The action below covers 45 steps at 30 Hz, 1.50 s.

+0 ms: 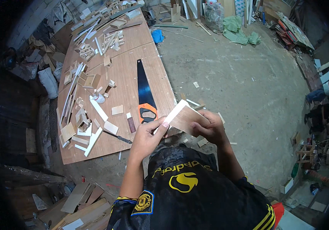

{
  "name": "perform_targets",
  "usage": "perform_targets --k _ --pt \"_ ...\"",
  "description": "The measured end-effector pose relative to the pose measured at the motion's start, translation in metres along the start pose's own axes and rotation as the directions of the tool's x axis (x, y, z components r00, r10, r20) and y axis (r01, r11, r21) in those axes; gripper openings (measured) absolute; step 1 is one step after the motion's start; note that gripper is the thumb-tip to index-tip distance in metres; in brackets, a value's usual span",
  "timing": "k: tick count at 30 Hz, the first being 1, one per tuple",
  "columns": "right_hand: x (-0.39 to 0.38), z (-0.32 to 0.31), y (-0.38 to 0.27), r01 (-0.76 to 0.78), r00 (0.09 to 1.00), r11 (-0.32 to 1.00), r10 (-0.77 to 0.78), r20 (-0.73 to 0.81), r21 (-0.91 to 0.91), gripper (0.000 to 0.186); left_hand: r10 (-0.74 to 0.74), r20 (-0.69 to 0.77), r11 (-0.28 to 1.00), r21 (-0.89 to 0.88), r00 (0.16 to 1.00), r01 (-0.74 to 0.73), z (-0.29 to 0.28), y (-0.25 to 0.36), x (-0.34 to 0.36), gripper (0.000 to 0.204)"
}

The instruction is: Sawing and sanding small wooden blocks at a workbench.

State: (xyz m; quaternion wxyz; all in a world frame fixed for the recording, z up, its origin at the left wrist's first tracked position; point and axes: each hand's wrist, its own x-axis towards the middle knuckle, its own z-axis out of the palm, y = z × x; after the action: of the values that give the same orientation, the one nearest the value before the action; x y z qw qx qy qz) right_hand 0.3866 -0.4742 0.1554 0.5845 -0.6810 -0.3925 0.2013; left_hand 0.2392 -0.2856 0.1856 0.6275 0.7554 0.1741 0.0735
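Between my two hands I hold a small wooden board [189, 119], raised above the near right corner of the table. A white strip [177, 110] runs along the board's left edge. My left hand [152, 132] grips that strip, thumb on top. At the opposite side, my right hand [209, 126] is closed around the board's right edge; some of its fingers are hidden beneath. Just beyond my left hand, a handsaw [148, 112] with an orange and black handle lies flat, its dark blade pointing away. A thin dark tool [120, 138] lies left of my left hand.
The plywood table [122, 82] carries small wooden boxes [90, 80], white strips [99, 109], a clear bottle [99, 98] and a brown-and-white block [130, 122]. Wood scraps [111, 40] are heaped at its far end. On the concrete floor lie a green cloth [235, 28] and boards [82, 197].
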Motion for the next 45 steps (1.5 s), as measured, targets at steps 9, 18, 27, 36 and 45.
perform_targets --k 9,18,27,36,45 --pt "0.003 0.01 0.0 0.012 1.0 1.0 -0.012 0.015 -0.008 0.03 -0.051 -0.051 0.997 0.054 0.997 0.054 -0.01 -0.007 -0.004 0.031" --pt "0.022 0.064 0.086 -0.375 0.879 0.838 0.458 -0.136 0.397 0.027 -0.228 -0.237 0.972 -0.108 0.944 0.208 -0.05 -0.077 -0.029 0.027" --pt "0.081 0.195 0.203 -0.489 0.838 0.852 0.518 0.173 -0.186 0.033 -0.367 -0.368 0.93 -0.156 0.855 0.332 -0.1 -0.106 -0.08 0.024" --pt "0.145 0.27 0.23 -0.147 0.844 0.802 0.407 0.35 -0.579 0.052 -0.415 -0.375 0.908 -0.223 0.829 0.354 -0.164 -0.11 -0.089 0.031" --pt "0.156 0.229 -0.049 0.704 0.655 0.663 -0.471 0.591 -0.252 0.032 -0.326 0.006 0.867 -0.397 0.945 0.302 -0.217 -0.129 -0.064 0.039"
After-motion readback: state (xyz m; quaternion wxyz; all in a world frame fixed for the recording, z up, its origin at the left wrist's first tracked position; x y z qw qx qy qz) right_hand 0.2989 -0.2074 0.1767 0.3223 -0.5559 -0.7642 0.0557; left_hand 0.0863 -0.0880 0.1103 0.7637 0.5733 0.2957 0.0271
